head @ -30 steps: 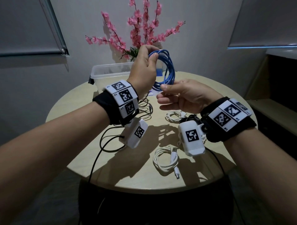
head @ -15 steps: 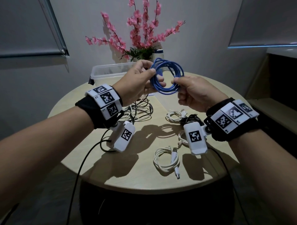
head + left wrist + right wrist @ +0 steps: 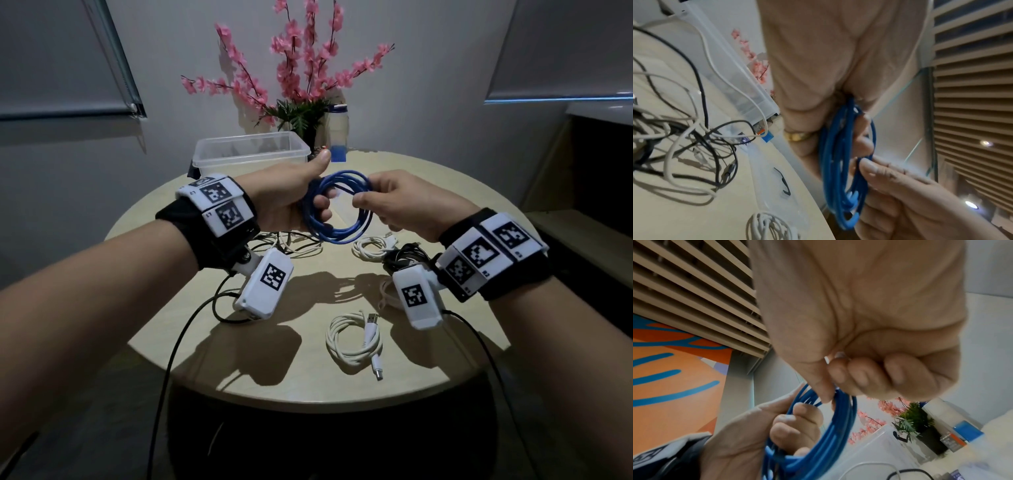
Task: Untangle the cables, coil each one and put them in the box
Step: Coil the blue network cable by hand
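Note:
A coiled blue cable hangs above the middle of the round table. My left hand grips the coil's left side with fingers curled through the loops. My right hand pinches the right side between thumb and fingers. A clear plastic box stands at the back of the table. Coiled white cables lie on the table, and a tangle of black and white cables lies below my left hand.
A vase of pink flowers and a bottle stand behind the box. A black cable bundle lies under my right wrist. Black leads run from the wrist cameras over the table's front edge.
Both hands have lowered the blue coil toward the table and tilted it flatter. My left hand has turned thumb up, with its fingers now through the loops.

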A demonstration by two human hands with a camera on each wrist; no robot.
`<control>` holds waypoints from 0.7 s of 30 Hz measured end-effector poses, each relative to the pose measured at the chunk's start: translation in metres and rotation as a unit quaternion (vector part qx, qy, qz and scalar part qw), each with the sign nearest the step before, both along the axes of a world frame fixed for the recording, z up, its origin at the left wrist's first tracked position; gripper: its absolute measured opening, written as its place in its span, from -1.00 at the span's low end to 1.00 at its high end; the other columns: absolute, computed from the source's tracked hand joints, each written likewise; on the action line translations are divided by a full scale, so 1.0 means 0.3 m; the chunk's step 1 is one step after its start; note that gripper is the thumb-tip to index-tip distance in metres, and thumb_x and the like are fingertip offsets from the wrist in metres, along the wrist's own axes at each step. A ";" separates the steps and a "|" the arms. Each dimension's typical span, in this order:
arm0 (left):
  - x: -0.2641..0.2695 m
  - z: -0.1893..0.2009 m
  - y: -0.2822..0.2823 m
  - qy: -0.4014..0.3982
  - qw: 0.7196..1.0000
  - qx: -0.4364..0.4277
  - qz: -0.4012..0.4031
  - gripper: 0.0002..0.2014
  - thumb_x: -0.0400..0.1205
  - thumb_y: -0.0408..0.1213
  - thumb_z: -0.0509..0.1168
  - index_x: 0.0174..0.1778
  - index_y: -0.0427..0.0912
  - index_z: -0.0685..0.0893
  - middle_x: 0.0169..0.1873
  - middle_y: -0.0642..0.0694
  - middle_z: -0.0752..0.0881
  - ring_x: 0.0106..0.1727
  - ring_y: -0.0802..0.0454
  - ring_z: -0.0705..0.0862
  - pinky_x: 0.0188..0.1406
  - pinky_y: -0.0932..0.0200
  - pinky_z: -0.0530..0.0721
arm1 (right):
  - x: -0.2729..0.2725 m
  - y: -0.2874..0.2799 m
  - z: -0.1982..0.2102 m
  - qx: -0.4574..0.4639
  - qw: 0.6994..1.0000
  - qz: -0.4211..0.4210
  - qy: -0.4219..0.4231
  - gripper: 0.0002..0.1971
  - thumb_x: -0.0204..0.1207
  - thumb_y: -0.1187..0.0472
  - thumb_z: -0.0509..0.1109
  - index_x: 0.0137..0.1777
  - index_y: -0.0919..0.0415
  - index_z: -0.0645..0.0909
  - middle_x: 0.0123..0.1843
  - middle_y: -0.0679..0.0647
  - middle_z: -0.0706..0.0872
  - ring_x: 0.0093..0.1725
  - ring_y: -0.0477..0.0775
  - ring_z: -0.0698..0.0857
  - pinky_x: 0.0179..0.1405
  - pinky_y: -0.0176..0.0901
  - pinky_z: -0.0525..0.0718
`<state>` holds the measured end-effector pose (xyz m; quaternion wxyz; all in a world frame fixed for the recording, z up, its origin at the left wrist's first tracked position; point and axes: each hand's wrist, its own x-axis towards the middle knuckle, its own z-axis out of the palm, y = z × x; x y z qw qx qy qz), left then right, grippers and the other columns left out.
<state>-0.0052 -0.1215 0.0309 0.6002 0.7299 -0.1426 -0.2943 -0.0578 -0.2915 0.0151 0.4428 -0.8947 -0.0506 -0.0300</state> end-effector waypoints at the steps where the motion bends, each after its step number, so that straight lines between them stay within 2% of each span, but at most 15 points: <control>1: -0.004 -0.003 -0.003 0.005 1.000 -0.027 0.003 -0.47 0.67 0.23 -0.01 -0.26 -0.19 0.49 -0.54 0.00 0.39 -0.47 0.06 0.50 -0.18 0.10 0.73 | -0.001 -0.001 0.001 0.005 1.000 0.001 0.004 -0.83 0.67 0.17 0.25 -0.09 0.09 0.66 -0.44 -0.03 0.40 -0.46 -0.07 0.33 -0.48 -0.22 0.30; 3: -0.011 -0.009 -0.011 -0.010 0.998 -0.063 0.013 -0.57 0.67 0.16 0.08 -0.28 -0.15 0.41 -0.48 -0.01 0.28 -0.56 0.10 0.39 -0.37 0.16 0.72 | -0.003 0.004 0.005 -0.008 1.000 -0.006 -0.007 -0.82 0.69 0.15 0.23 0.01 0.15 0.66 -0.44 -0.08 0.44 -0.45 -0.11 0.37 -0.45 -0.28 0.32; 4: -0.015 -0.012 -0.015 -0.022 0.997 -0.066 0.018 -0.61 0.68 0.13 0.10 -0.27 -0.14 0.39 -0.47 0.00 0.25 -0.58 0.12 0.36 -0.38 0.17 0.72 | -0.004 0.009 0.007 -0.028 0.999 -0.010 -0.018 -0.81 0.70 0.14 0.22 0.07 0.17 0.65 -0.40 -0.07 0.49 -0.41 -0.12 0.43 -0.42 -0.28 0.35; 6: -0.017 -0.020 -0.024 -0.042 0.997 -0.056 0.030 -0.66 0.69 0.06 0.13 -0.24 -0.13 0.43 -0.50 0.01 0.24 -0.60 0.15 0.34 -0.25 0.11 0.75 | -0.002 0.014 0.006 -0.098 0.994 -0.017 -0.046 -0.75 0.71 0.12 0.18 0.15 0.22 0.63 -0.22 0.02 0.63 -0.21 -0.02 0.56 -0.27 -0.19 0.46; 8: -0.020 -0.027 -0.034 -0.048 0.997 -0.050 0.045 -0.67 0.72 0.02 0.12 -0.26 -0.13 0.44 -0.51 0.00 0.27 -0.60 0.15 0.36 -0.02 0.03 0.75 | 0.002 0.016 0.001 -0.166 0.982 -0.040 -0.081 -0.72 0.72 0.11 0.15 0.17 0.26 0.61 -0.05 0.14 0.68 -0.08 0.09 0.59 -0.16 -0.12 0.45; 9: -0.021 -0.030 -0.039 -0.047 0.996 -0.052 0.050 -0.65 0.73 0.01 0.10 -0.29 -0.14 0.41 -0.50 -0.01 0.29 -0.60 0.14 0.39 0.01 0.02 0.73 | 0.006 0.015 -0.001 -0.182 0.977 -0.049 -0.097 -0.71 0.72 0.12 0.14 0.17 0.27 0.61 -0.04 0.18 0.69 -0.09 0.11 0.58 -0.17 -0.12 0.42; 12: -0.023 -0.037 -0.046 -0.053 0.995 -0.053 0.059 -0.62 0.74 -0.01 0.06 -0.32 -0.16 0.37 -0.46 -0.06 0.35 -0.53 0.09 0.46 -0.07 0.08 0.65 | 0.016 0.007 -0.002 -0.202 0.969 -0.065 -0.125 -0.71 0.72 0.13 0.14 0.13 0.26 0.65 -0.09 0.18 0.70 -0.18 0.08 0.53 -0.22 -0.15 0.35; 15: -0.030 -0.043 -0.048 -0.081 0.995 -0.029 0.059 -0.62 0.77 -0.05 0.03 -0.30 -0.20 0.41 -0.39 -0.11 0.41 -0.41 0.04 0.51 -0.09 0.06 0.58 | 0.018 -0.007 0.002 -0.211 0.966 -0.067 -0.134 -0.72 0.71 0.12 0.16 0.08 0.22 0.68 -0.14 0.14 0.71 -0.21 0.07 0.55 -0.25 -0.13 0.37; 18: -0.042 -0.041 -0.053 -0.109 0.992 -0.022 0.065 -0.61 0.79 -0.11 -0.04 -0.30 -0.20 0.43 -0.38 -0.13 0.43 -0.39 0.03 0.49 -0.17 0.07 0.56 | 0.017 -0.003 0.005 -0.184 0.970 -0.067 -0.146 -0.72 0.70 0.13 0.18 0.09 0.20 0.71 -0.16 0.13 0.72 -0.20 0.05 0.58 -0.27 -0.13 0.50; 19: -0.043 -0.039 -0.056 -0.112 0.991 -0.031 0.069 -0.61 0.79 -0.11 -0.05 -0.30 -0.20 0.42 -0.39 -0.12 0.43 -0.41 0.04 0.48 -0.21 0.10 0.55 | 0.017 0.002 0.004 -0.140 0.978 -0.066 -0.141 -0.72 0.70 0.14 0.18 0.15 0.20 0.70 -0.16 0.13 0.71 -0.19 0.04 0.59 -0.22 -0.12 0.58; 21: -0.041 -0.035 -0.062 -0.105 0.989 -0.070 0.080 -0.63 0.80 -0.12 -0.07 -0.28 -0.19 0.40 -0.40 -0.10 0.43 -0.44 0.08 0.47 -0.34 0.21 0.56 | 0.006 0.012 0.009 0.031 0.993 -0.069 -0.087 -0.72 0.71 0.15 0.19 0.32 0.19 0.59 -0.07 0.16 0.68 -0.11 0.06 0.65 -0.07 0.06 0.76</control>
